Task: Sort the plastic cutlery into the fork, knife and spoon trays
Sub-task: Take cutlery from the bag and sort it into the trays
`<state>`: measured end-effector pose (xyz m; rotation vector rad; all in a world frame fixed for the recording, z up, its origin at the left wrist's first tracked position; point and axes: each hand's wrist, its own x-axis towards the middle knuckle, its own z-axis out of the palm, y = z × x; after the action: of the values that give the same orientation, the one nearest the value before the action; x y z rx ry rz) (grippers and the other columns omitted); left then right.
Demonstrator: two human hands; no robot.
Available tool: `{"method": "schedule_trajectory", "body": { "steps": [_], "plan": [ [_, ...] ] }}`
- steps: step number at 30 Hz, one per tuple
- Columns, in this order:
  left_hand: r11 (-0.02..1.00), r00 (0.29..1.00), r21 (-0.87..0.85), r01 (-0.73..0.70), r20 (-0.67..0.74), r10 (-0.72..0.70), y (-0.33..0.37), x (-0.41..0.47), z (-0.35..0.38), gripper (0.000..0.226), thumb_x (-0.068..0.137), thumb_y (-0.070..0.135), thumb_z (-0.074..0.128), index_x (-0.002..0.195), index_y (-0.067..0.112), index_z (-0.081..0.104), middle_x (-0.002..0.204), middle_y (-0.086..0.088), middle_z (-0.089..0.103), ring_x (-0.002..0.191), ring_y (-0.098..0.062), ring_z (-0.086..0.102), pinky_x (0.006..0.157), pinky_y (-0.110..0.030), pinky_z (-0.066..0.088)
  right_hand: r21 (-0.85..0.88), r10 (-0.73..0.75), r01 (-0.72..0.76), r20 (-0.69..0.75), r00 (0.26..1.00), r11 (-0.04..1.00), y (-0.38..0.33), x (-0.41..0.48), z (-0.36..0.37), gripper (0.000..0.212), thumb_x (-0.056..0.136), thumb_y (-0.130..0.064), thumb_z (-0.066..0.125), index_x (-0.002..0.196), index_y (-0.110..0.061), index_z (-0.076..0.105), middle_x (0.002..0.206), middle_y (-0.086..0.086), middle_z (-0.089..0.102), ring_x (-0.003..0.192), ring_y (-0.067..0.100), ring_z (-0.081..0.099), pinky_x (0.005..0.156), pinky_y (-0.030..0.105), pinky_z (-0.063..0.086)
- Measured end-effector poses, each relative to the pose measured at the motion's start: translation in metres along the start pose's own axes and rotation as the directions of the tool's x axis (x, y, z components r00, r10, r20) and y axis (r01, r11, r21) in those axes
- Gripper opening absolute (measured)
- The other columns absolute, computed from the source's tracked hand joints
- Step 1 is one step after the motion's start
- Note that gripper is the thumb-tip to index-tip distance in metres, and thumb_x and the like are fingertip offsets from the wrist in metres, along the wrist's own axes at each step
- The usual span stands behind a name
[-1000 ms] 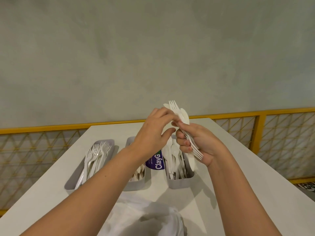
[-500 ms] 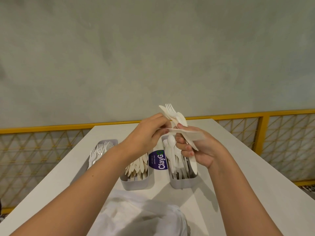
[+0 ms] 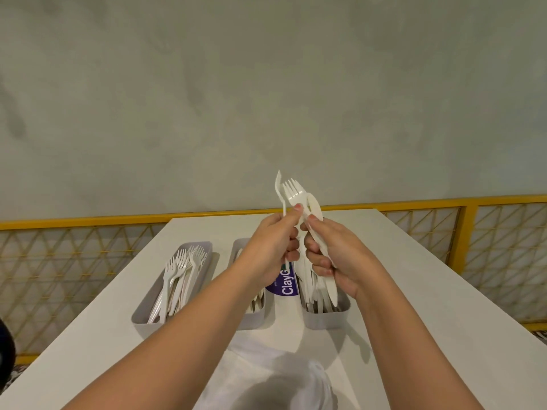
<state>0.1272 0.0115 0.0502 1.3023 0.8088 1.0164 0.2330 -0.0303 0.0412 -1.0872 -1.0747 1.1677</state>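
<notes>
My right hand (image 3: 334,258) grips a bundle of white plastic cutlery (image 3: 313,214) upright above the trays, with a fork head and a spoon bowl showing at its top. My left hand (image 3: 273,247) pinches a white plastic knife (image 3: 278,187) beside the bundle, blade pointing up. Three grey trays stand on the white table (image 3: 414,306): the left tray (image 3: 142,312) holds forks, the middle tray (image 3: 256,316) holds knives and is partly hidden by my left arm, the right tray (image 3: 325,318) holds spoons.
A purple label reading "ClayG" (image 3: 285,284) lies between the middle and right trays. A white plastic bag (image 3: 275,380) sits at the table's near edge. A yellow lattice railing (image 3: 458,232) runs behind and beside the table.
My left hand has drawn a knife out of the bundle and turned it from lying across to standing upright. Both hands have risen slightly.
</notes>
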Motion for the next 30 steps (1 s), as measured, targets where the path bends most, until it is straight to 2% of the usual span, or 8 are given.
{"method": "schedule_trajectory", "body": {
  "steps": [6,12,14,17,19,22,27,30],
  "plan": [
    [1.000,0.997,-0.002,0.026,-0.069,-0.026,-0.001,0.002,0.005,0.028,0.093,0.028,0.053,0.106,0.005,0.062,0.059,-0.001,0.052,0.049,-0.012,0.046,0.043,-0.021,0.035,-0.233,-0.040,0.036,-0.012,0.999,0.972,0.001,-0.001,0.007,0.024,0.099,-0.036,0.041,0.108,-0.016,0.051,0.058,-0.003,0.040,0.045,0.006,0.028,0.040,0.018,0.023],
    [0.996,0.995,-0.086,-0.002,-0.096,-0.006,-0.002,0.001,0.003,0.019,0.096,0.023,0.050,0.096,0.008,0.060,0.054,0.002,0.050,0.034,-0.003,0.048,0.039,-0.017,0.038,-0.133,-0.014,0.009,-0.037,0.999,0.991,0.000,-0.004,0.008,0.020,0.101,-0.028,0.038,0.096,-0.016,0.054,0.059,0.000,0.044,0.044,0.007,0.032,0.038,0.017,0.024],
    [0.997,0.996,-0.080,-0.013,-0.091,0.006,-0.003,0.001,0.001,0.023,0.097,0.027,0.049,0.103,0.009,0.062,0.051,0.007,0.057,0.037,-0.002,0.052,0.045,-0.018,0.042,-0.149,-0.015,0.007,-0.052,0.999,0.989,-0.001,-0.004,0.009,0.021,0.101,-0.027,0.036,0.094,-0.017,0.054,0.061,0.002,0.048,0.044,0.007,0.037,0.037,0.016,0.028],
    [0.998,0.996,-0.057,-0.013,-0.088,0.008,-0.003,-0.001,-0.003,0.030,0.098,0.029,0.046,0.114,0.009,0.059,0.060,0.006,0.062,0.045,-0.004,0.056,0.053,-0.022,0.044,-0.265,-0.032,0.007,-0.093,0.995,0.964,0.000,-0.003,0.011,0.021,0.102,-0.025,0.034,0.107,-0.015,0.051,0.069,0.005,0.054,0.051,0.012,0.047,0.037,0.019,0.036],
    [0.999,0.991,-0.043,-0.004,-0.133,-0.002,-0.005,-0.001,-0.010,0.025,0.098,0.030,0.045,0.106,0.009,0.056,0.070,0.001,0.057,0.051,-0.007,0.055,0.056,-0.024,0.044,-0.321,-0.046,0.005,-0.120,0.992,0.947,0.002,-0.002,0.011,0.019,0.102,-0.024,0.033,0.111,-0.015,0.048,0.072,0.005,0.054,0.054,0.014,0.050,0.037,0.019,0.039],
    [1.000,0.984,-0.007,0.025,-0.175,-0.025,-0.008,0.002,-0.029,0.014,0.100,0.026,0.040,0.100,0.016,0.051,0.068,-0.003,0.053,0.054,-0.011,0.050,0.053,-0.024,0.044,-0.335,-0.047,-0.001,-0.136,0.990,0.942,0.002,-0.002,0.009,0.018,0.102,-0.022,0.033,0.108,-0.012,0.047,0.072,0.005,0.053,0.052,0.014,0.051,0.037,0.019,0.041],
    [0.920,0.939,0.303,0.248,-0.311,-0.151,-0.025,0.017,-0.104,0.014,0.098,0.007,0.037,0.093,0.002,0.049,0.067,-0.008,0.044,0.054,-0.016,0.039,0.048,-0.026,0.035,-0.373,-0.038,-0.008,-0.115,0.993,0.928,0.000,-0.004,0.009,0.014,0.102,-0.024,0.034,0.102,-0.016,0.046,0.074,0.005,0.054,0.054,0.012,0.052,0.041,0.018,0.042],
    [0.745,0.871,0.539,0.392,-0.478,-0.112,-0.036,0.021,-0.150,0.028,0.093,-0.001,0.036,0.116,-0.006,0.050,0.075,-0.013,0.047,0.057,-0.021,0.040,0.050,-0.027,0.035,-0.389,-0.032,-0.005,-0.087,0.996,0.921,0.002,-0.003,0.013,0.015,0.102,-0.024,0.035,0.107,-0.015,0.046,0.073,0.005,0.055,0.054,0.012,0.053,0.041,0.019,0.043]
  ]
}}
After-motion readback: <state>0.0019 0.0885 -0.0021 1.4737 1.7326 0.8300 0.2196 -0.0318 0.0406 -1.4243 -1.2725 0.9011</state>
